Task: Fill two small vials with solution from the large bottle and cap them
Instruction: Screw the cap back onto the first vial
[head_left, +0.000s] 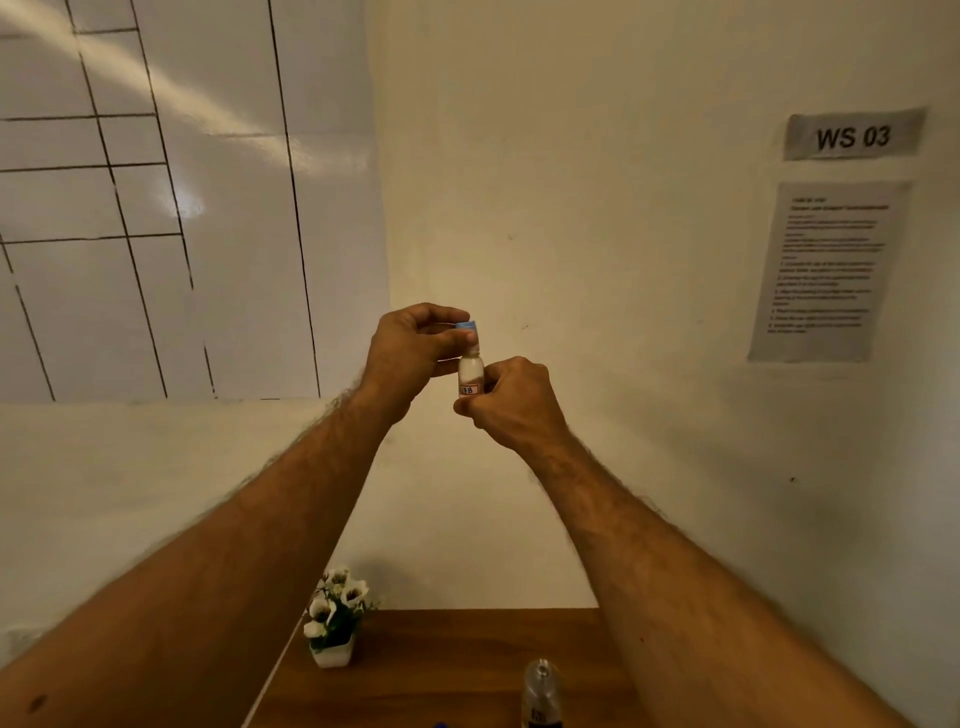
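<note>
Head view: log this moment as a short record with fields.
left hand: pinches the blue cap on top of the vial
right hand: grips the small vial by its lower part
vial: upright, raised before the wall, labelled, cap at its mouth
table: bears a flower pot and a clear bottle, uncapped

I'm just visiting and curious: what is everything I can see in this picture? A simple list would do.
Vial: one, clear with a small label, held up before the wall.
Cap: one, blue, on top of the vial.
Bottle: one, clear, uncapped, on the table at the bottom edge.
Plant: one, white flowers in a white pot, on the table by the wall.
Table: one, brown wood, bottom.
Sign: one, grey, reads WS 03, right wall.
Sheet: one, printed, under the sign.
Board: one, white with black lines, left wall.
Left hand: pinches the cap.
Right hand: grips the vial.
</note>
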